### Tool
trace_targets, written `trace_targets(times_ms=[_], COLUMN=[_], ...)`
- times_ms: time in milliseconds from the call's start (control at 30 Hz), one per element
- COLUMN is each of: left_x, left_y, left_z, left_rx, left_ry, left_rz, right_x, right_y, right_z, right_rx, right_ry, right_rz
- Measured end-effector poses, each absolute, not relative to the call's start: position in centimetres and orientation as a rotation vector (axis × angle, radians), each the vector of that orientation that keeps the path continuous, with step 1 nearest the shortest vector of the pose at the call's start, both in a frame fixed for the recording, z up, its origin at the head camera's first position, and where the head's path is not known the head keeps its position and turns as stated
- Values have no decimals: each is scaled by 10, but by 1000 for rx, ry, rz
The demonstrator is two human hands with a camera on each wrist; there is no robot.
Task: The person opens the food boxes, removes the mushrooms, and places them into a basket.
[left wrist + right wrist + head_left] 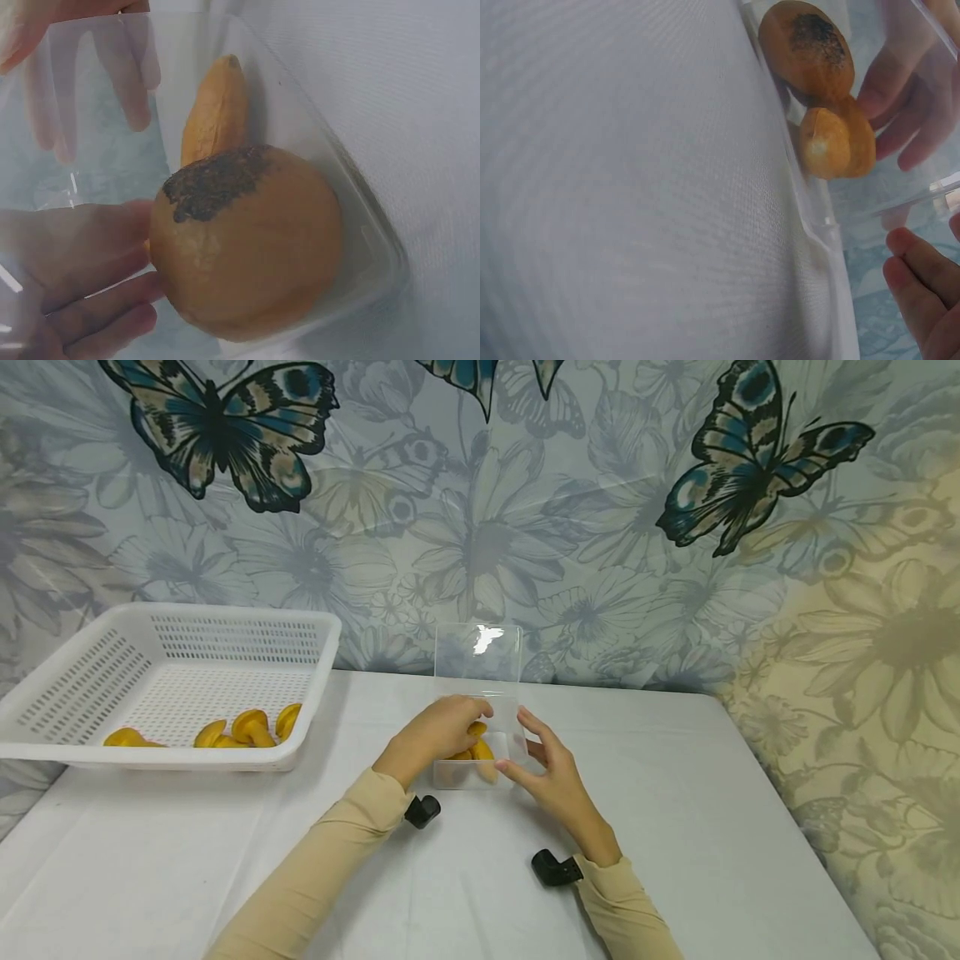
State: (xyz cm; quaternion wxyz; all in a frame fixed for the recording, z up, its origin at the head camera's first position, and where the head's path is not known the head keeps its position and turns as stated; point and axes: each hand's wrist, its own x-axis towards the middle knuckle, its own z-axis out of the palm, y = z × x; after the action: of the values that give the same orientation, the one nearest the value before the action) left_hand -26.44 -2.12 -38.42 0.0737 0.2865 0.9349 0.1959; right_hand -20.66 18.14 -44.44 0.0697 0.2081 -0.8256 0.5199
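Note:
A clear plastic box with its lid raised stands on the table and contains yellow-brown mushrooms. One shows a broad cap with a dark patch. Beside it lies another mushroom's pale stem. My left hand reaches down into the box, its fingertips right at the edge of a mushroom cap and not curled round it. Along the box's right side is my right hand, spread, with the thumb at the front corner and the straight fingers near the rear corner. Box walls partly veil both hands in the wrist views.
To the left, a white perforated basket contains several more yellow mushrooms. A white cloth covers the table, whose right edge slopes away. Behind hangs a floral backdrop with butterflies. Each wrist wears a small black camera.

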Motion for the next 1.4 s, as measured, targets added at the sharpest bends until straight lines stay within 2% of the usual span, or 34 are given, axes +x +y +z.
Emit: trace_targets(times_ms=[333,867,1133,1400], left_x=[-260,-262,-264,-261], left_y=[-19,-18,-21,-34], left_z=[-386,-389,-391,-382], left_rx=[878,879,917,963], left_ry=[2873,2908,2886,2713], left_rz=[416,408,554,906], right_x=[-207,-207,-206,-206], right_y=[181,181,181,181], right_z=[-445,-444,-443,-443], right_rx=[655,637,637,636], right_ry=[-2466,-2471,-2476,-2482], right_rz=[1531,1537,1550,1552])
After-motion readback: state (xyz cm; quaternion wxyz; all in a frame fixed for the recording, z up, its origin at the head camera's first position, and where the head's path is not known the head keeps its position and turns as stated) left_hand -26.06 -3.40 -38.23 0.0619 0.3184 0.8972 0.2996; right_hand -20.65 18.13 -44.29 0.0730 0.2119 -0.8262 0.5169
